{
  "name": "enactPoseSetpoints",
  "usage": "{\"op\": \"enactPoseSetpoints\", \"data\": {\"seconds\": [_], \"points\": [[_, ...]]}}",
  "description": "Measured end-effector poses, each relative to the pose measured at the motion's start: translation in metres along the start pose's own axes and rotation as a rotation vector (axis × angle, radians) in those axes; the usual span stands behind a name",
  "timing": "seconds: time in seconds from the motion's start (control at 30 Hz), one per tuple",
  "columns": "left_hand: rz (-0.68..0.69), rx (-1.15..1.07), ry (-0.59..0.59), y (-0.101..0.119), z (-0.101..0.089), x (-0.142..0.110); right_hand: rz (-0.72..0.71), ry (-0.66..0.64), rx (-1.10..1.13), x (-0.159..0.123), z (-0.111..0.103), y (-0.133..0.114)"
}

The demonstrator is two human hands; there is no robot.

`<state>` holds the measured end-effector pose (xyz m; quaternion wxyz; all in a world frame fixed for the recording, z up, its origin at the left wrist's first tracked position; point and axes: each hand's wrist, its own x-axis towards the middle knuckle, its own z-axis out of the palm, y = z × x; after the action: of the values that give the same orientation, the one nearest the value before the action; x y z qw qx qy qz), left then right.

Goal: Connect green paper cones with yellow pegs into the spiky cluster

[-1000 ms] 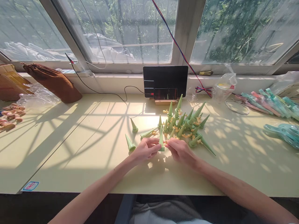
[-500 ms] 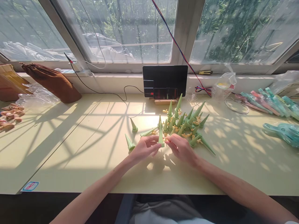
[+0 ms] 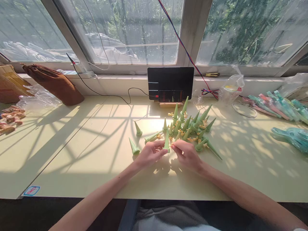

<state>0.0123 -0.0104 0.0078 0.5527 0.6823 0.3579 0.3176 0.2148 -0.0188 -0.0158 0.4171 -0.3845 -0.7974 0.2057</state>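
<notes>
A green cone [image 3: 166, 140] stands point up between the fingers of my left hand [image 3: 152, 152], which grips it near its base. My right hand [image 3: 187, 153] is closed in a pinch at the right side of that base, on a small yellowish piece [image 3: 171, 146] partly hidden by the fingertips. Just beyond my hands lies a heap of similar green cones [image 3: 189, 124], with small yellow pieces [image 3: 204, 123] among and on them. Left of my hands, two single cones [image 3: 138, 129] stand tilted on the table, the nearer one [image 3: 133, 147] close to my left wrist.
At the back, a black tablet [image 3: 170, 80] and a phone [image 3: 170, 96] lean on a stand. A brown pouch [image 3: 54, 85] and wooden pieces [image 3: 11, 118] are at left. Wrapped teal items [image 3: 291, 138] and a plastic bag with a cup [image 3: 231, 88] sit at right.
The held cone has shifted very slightly to the right, still in my left hand. My right fingers stay pinched beside its base, their grip slightly altered.
</notes>
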Motion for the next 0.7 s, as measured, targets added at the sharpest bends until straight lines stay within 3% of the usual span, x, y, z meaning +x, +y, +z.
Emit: {"op": "enactPoseSetpoints", "data": {"seconds": [0.2, 0.53, 0.7], "points": [[0.128, 0.171, 0.052, -0.006, 0.001, 0.000, 0.261, -0.033, 0.196, 0.002, -0.001, -0.010], [0.382, 0.454, 0.093, -0.017, -0.001, 0.000, 0.744, -0.207, 0.787, 0.006, -0.006, -0.012], [0.450, 0.513, 0.100, -0.016, -0.002, -0.001, 0.885, -0.242, 1.063, 0.008, -0.008, -0.013]]}}
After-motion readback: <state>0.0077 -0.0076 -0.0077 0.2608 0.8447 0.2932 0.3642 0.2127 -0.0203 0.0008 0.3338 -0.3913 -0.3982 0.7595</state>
